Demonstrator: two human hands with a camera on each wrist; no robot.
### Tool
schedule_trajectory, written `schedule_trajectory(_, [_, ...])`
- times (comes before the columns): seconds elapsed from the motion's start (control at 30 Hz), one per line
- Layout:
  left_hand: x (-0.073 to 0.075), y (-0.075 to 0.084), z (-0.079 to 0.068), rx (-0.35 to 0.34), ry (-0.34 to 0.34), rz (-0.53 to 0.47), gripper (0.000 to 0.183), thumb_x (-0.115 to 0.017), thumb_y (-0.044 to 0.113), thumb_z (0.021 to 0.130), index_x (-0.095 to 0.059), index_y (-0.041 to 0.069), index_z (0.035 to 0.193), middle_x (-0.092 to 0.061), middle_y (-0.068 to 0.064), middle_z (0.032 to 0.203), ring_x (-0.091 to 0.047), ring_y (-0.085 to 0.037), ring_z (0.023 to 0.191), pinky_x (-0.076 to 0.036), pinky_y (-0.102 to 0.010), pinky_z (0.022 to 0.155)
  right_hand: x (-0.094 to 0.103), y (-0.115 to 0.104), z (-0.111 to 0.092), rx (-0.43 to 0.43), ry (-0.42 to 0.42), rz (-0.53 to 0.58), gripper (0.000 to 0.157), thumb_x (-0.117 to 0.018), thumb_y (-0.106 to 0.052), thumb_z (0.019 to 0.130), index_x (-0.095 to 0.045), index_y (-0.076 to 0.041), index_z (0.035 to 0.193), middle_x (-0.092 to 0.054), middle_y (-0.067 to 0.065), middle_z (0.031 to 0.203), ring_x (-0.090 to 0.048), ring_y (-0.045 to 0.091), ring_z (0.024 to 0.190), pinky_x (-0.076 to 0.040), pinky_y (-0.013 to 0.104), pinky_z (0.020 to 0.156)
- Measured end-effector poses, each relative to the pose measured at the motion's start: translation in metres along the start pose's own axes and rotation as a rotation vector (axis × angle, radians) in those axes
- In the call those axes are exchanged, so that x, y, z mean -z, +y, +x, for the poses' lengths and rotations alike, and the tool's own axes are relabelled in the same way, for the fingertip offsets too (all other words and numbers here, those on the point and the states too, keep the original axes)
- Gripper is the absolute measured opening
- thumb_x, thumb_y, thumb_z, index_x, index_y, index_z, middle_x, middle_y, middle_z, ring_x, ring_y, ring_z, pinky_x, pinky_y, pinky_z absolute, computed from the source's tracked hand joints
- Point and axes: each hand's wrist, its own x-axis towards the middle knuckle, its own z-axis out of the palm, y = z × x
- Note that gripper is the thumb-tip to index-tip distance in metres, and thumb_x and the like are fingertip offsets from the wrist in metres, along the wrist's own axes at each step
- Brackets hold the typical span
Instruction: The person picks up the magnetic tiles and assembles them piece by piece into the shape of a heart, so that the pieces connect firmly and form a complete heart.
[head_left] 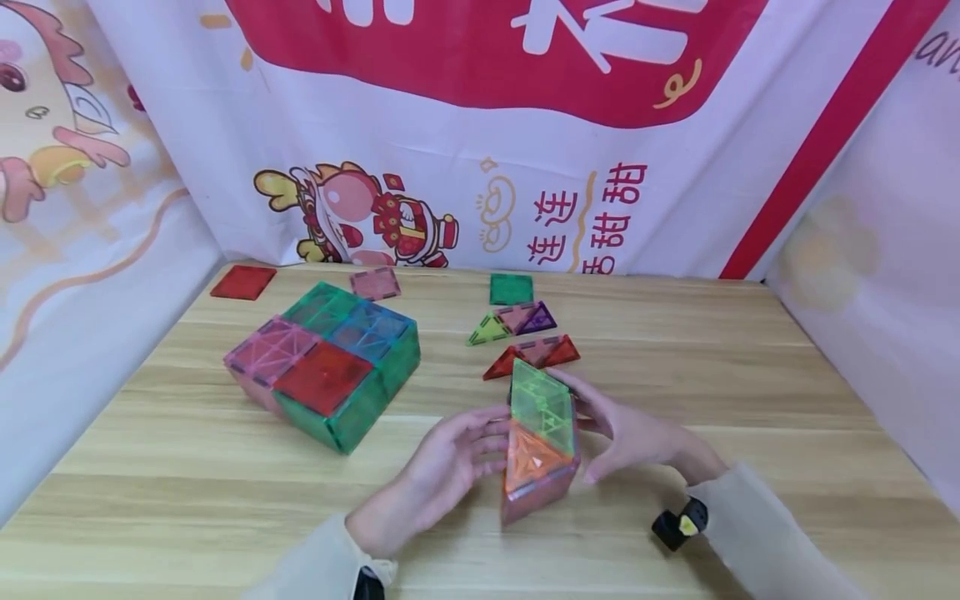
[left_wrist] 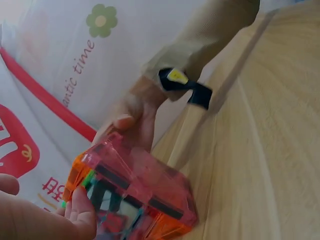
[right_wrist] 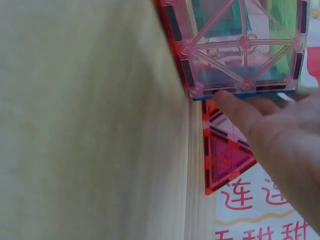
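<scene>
A small box of translucent magnetic tiles (head_left: 542, 408) stands on the wooden table, topped with light-green and orange pieces, with pink on its near side. My left hand (head_left: 453, 467) has its fingertips against the box's left side, the thumb apart from it. On the opposite side is my right hand (head_left: 633, 429), its fingers at the far right edge and its thumb off the tiles. In the right wrist view, a finger of that hand touches the lower edge of a pink tile (right_wrist: 220, 77). The left wrist view catches the pink and orange side (left_wrist: 145, 180), slightly blurred.
A larger tile block (head_left: 330, 367) in pink, red, green and blue stands left. Flat behind the box lie red-and-pink triangles (head_left: 532, 355), a lime, pink and purple row (head_left: 513, 321) and a green square (head_left: 512, 289). Red (head_left: 243, 282) and pink squares (head_left: 377, 283) lie far left.
</scene>
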Motion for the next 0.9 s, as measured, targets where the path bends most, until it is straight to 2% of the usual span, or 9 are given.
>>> schedule_trajectory(0.13, [0.005, 0.003, -0.004, -0.065, 0.06, 0.138, 0.049, -0.038, 0.017, 0.096, -0.037, -0.009, 0.138, -0.056, -0.014, 0.122, -0.057, -0.014, 0.101, -0.046, -0.03, 0.091, -0.016, -0.007, 0.0, -0.033, 0.148, -0.042, 0.106, -0.081, -0.016, 0.074, -0.009, -0.017, 0.152, -0.02, 0.017, 0.153, -0.031, 0.045, 0.135, -0.036, 0.049, 0.107])
schedule_trajectory(0.27, [0.011, -0.002, -0.02, -0.203, 0.231, 0.614, 0.038, -0.054, 0.012, 0.09, -0.051, -0.003, 0.124, -0.058, -0.016, 0.115, -0.056, -0.014, 0.093, -0.048, -0.028, 0.081, -0.031, -0.016, 0.003, -0.093, 0.225, -0.049, 0.105, -0.082, -0.017, 0.073, -0.013, -0.02, 0.151, -0.024, 0.014, 0.152, -0.033, 0.041, 0.134, -0.036, 0.054, 0.106])
schedule_trajectory(0.33, [0.014, -0.005, -0.031, -0.237, 0.327, 0.858, 0.033, -0.061, 0.011, 0.086, -0.057, 0.003, 0.118, -0.058, -0.011, 0.107, -0.054, -0.013, 0.087, -0.047, -0.025, 0.074, -0.037, -0.018, 0.004, -0.104, 0.247, -0.043, 0.105, -0.083, -0.016, 0.071, -0.014, -0.02, 0.151, -0.024, 0.014, 0.153, -0.032, 0.041, 0.136, -0.035, 0.054, 0.106])
schedule_trajectory(0.4, [0.017, -0.007, -0.042, -0.256, 0.362, 1.0, 0.03, -0.064, 0.01, 0.084, -0.061, 0.007, 0.113, -0.057, -0.005, 0.1, -0.051, -0.011, 0.083, -0.044, -0.022, 0.071, -0.042, -0.02, 0.005, -0.1, 0.271, -0.032, 0.107, -0.083, -0.015, 0.07, -0.014, -0.019, 0.151, -0.022, 0.014, 0.154, -0.03, 0.042, 0.137, -0.035, 0.053, 0.106])
schedule_trajectory(0.5, [0.024, -0.008, -0.056, -0.246, 0.343, 1.071, 0.024, -0.066, 0.012, 0.084, -0.065, 0.009, 0.108, -0.057, 0.001, 0.092, -0.051, -0.005, 0.077, -0.044, -0.02, 0.068, -0.05, -0.022, 0.009, -0.109, 0.306, -0.026, 0.107, -0.084, -0.017, 0.07, -0.015, -0.019, 0.151, -0.022, 0.013, 0.154, -0.029, 0.042, 0.137, -0.036, 0.05, 0.106])
schedule_trajectory(0.6, [0.033, -0.015, -0.066, -0.295, 0.308, 1.119, 0.017, -0.07, 0.015, 0.084, -0.067, 0.008, 0.099, -0.059, 0.005, 0.082, -0.051, 0.001, 0.069, -0.046, -0.019, 0.062, -0.059, -0.024, 0.018, -0.12, 0.324, -0.03, 0.107, -0.085, -0.02, 0.069, -0.015, -0.023, 0.151, -0.023, 0.01, 0.154, -0.032, 0.039, 0.137, -0.038, 0.046, 0.106])
schedule_trajectory(0.67, [0.037, -0.018, -0.068, -0.313, 0.321, 1.165, 0.015, -0.074, 0.017, 0.081, -0.067, 0.009, 0.092, -0.06, 0.006, 0.076, -0.051, 0.004, 0.064, -0.046, -0.018, 0.058, -0.064, -0.026, 0.026, -0.127, 0.334, -0.057, 0.108, -0.085, -0.022, 0.068, -0.016, -0.024, 0.151, -0.024, 0.011, 0.154, -0.034, 0.039, 0.136, -0.038, 0.046, 0.106])
schedule_trajectory(0.73, [0.04, -0.017, -0.067, -0.341, 0.382, 1.22, 0.011, -0.076, 0.016, 0.079, -0.067, 0.011, 0.084, -0.062, 0.008, 0.07, -0.052, 0.004, 0.061, -0.046, -0.017, 0.056, -0.069, -0.027, 0.034, -0.137, 0.344, -0.086, 0.11, -0.086, -0.024, 0.067, -0.015, -0.025, 0.151, -0.023, 0.01, 0.155, -0.037, 0.038, 0.135, -0.037, 0.047, 0.106])
schedule_trajectory(0.9, [0.052, -0.003, -0.064, -0.326, 0.567, 1.31, 0.011, -0.077, 0.011, 0.077, -0.067, 0.013, 0.073, -0.065, 0.005, 0.064, -0.059, -0.002, 0.06, -0.047, -0.018, 0.055, -0.081, -0.028, 0.064, -0.151, 0.387, -0.122, 0.109, -0.085, -0.027, 0.068, -0.015, -0.025, 0.152, -0.026, 0.006, 0.155, -0.038, 0.033, 0.136, -0.038, 0.047, 0.106])
